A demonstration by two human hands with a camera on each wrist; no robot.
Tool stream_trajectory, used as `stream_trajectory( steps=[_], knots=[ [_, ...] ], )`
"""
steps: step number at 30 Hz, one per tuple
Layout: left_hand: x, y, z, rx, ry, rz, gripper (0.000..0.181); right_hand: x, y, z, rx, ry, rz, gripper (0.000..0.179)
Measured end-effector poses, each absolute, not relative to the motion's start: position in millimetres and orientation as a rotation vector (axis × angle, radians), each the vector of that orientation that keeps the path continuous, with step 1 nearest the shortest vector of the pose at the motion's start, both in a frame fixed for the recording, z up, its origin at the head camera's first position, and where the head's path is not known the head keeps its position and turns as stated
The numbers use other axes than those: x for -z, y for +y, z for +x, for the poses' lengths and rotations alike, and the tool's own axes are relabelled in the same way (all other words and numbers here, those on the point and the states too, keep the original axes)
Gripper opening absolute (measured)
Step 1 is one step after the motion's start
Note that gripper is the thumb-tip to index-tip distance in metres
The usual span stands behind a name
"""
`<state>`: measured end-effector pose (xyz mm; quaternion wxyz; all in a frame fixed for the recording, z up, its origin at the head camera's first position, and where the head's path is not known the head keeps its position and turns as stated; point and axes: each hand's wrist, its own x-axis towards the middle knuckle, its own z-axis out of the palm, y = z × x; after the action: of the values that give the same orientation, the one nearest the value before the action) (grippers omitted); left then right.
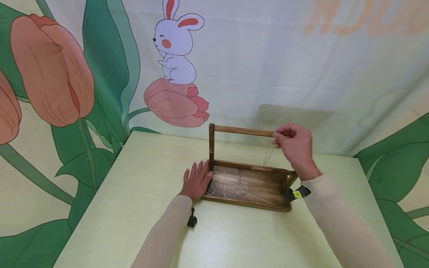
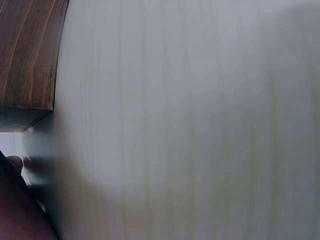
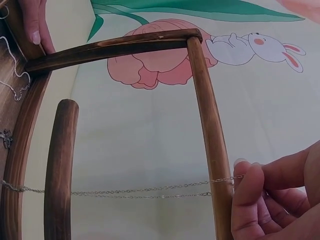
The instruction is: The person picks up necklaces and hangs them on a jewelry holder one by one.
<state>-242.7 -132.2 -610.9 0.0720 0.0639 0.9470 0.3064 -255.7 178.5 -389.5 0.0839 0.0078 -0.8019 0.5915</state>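
A dark wooden jewelry stand has a shallow tray base and a raised top bar. My right hand pinches a thin silver chain necklace between thumb and fingertips, right beside the top bar. From there the chain runs in two strands down to the tray's back edge. In the right wrist view it passes behind a shorter rounded rod. My left hand rests against the tray's left end, fingers spread and fairly straight. The left wrist view catches only a corner of the wood.
Inside the tray lie a pale chain at the left and a darker chain near the middle. The stand sits on a pale table, close to its back edge. Behind hangs a printed cloth with tulips and a rabbit.
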Motion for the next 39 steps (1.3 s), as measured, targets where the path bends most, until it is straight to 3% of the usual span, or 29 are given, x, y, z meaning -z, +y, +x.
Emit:
stream_trajectory(
  steps=[39],
  knots=[
    [606.5, -129.6, -240.9, -0.915, 2.841, 0.169, 0.064, 385.3, 158.7, -262.9, -1.819, -2.398, 0.042, 0.020]
  ],
)
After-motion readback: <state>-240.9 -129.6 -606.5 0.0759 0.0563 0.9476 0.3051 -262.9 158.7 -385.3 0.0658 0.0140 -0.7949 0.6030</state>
